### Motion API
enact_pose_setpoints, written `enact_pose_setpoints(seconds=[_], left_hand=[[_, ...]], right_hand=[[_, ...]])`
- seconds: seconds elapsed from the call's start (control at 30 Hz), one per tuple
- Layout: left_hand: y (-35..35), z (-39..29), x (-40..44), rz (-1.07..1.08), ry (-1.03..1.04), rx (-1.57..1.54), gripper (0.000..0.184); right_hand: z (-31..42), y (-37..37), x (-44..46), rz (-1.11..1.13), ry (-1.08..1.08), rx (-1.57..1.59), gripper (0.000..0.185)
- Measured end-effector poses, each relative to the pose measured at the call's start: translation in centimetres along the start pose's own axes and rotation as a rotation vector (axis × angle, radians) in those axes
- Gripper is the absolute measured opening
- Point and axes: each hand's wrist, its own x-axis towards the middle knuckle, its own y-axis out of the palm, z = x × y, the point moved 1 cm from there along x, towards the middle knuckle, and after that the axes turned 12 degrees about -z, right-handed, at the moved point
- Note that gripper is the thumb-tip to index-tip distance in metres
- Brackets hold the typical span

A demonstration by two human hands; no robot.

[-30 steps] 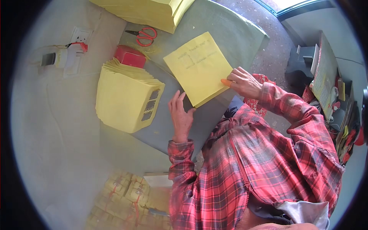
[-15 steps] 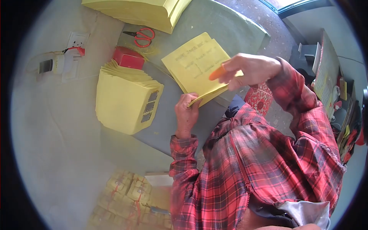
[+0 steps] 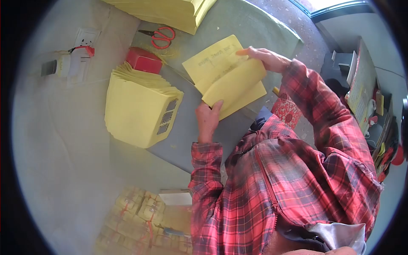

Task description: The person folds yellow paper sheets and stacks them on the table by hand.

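Note:
Yellow paper sheets (image 3: 210, 59) with faint dark print lie on the grey-green table, and the upper one is folded over toward its near side. My left hand (image 3: 208, 119) pinches the near left corner of the folded yellow sheet (image 3: 236, 83), thumb on top. At the far right edge of that sheet is my right hand (image 3: 265, 58), its fingers closed on it; an orange cover sits on one finger. To the left of the sheets stands a thick stack of folded yellow paper (image 3: 134, 106) with dark printed blocks on its side.
Red-handled scissors (image 3: 162, 38) and a red box (image 3: 144, 60) lie behind the folded stack. Another yellow paper pile (image 3: 170, 12) is at the table's far edge. Tied yellow bundles (image 3: 136, 216) sit at the lower left. A wall socket (image 3: 87, 38) is on the left.
My left hand has closed on the sheet's corner. My right hand lifted from the right edge, moved to the far side and took hold there. The upper sheet is now bent over.

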Motion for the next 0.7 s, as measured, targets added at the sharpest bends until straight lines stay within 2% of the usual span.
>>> enact_pose_setpoints(seconds=[0.13,0.17,0.3,0.33,0.47,0.7], left_hand=[[0.8,1.3,0.8,-0.115,-0.06,-0.026,0.034],[1.0,1.3,0.9,-0.112,-0.062,-0.023,0.034],[2.0,1.2,0.9,-0.24,0.023,0.037,0.035],[2.2,1.2,0.9,-0.236,0.023,0.039,0.035],[2.7,1.5,0.9,-0.32,0.111,0.173,0.036],[2.9,2.2,1.6,-0.317,0.102,0.237,0.037]], right_hand=[[-1.3,2.0,-1.7,-0.474,-0.1,0.238,0.055],[-1.9,2.5,-1.8,-0.475,-0.097,0.241,0.055],[-5.4,4.7,-1.0,-0.783,-0.161,-0.216,0.053],[-6.2,5.1,-0.6,-0.785,-0.157,-0.215,0.053],[-7.9,6.2,1.4,-1.093,-0.619,-0.418,0.026],[-7.6,7.0,2.2,-1.202,-0.62,-0.615,0.018]])
